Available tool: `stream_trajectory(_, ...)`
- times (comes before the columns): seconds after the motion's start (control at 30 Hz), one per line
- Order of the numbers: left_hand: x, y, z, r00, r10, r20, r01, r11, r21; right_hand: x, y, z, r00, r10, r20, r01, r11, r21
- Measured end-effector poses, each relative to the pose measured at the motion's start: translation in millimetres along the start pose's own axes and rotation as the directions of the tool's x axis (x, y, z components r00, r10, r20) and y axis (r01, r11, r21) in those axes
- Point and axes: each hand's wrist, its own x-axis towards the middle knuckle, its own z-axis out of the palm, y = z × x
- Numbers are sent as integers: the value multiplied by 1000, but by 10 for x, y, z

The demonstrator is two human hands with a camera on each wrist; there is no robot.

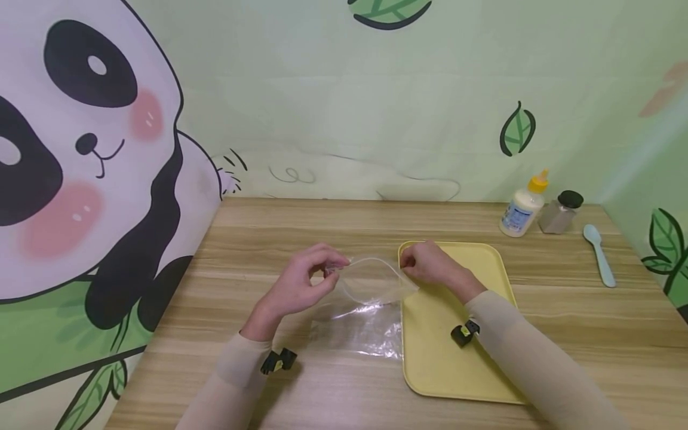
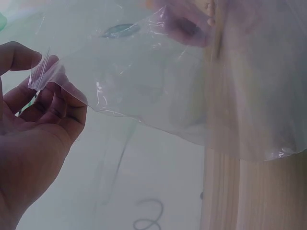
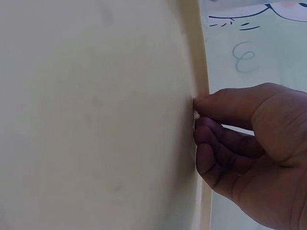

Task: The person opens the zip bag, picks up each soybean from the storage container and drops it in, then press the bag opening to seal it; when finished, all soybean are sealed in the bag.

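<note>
A clear plastic bag (image 1: 371, 334) lies partly on the table, its mouth raised in an open loop between the two hands. My left hand (image 1: 303, 278) pinches the bag's left edge between thumb and fingers; creases gather there in the left wrist view. Over the left rim of a yellow tray (image 1: 457, 370), my right hand (image 1: 430, 263) has its fingertips together on the bag's right edge. In the right wrist view, the fingers (image 3: 225, 105) come together close to the tray's rim, and little of the film shows there.
Behind the tray stand a white glue bottle (image 1: 521, 209) with a yellow cap and a jar (image 1: 560, 214) with a black lid. A light blue spoon (image 1: 599, 257) lies at the right. A panda-printed wall covering (image 1: 344, 119) rises behind the wooden table (image 1: 258, 227).
</note>
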Motion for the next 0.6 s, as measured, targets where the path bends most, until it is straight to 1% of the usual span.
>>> stream_trajectory(0.23,-1,25,4,1000,2,-3,-2,1000,2,5,23,15,1000,-23,6,24,1000,-6)
stream_trajectory(0.6,3,17,-1,1000,17,-5,-17,1000,7,-11,5,-18,1000,12,28,-12,1000,2)
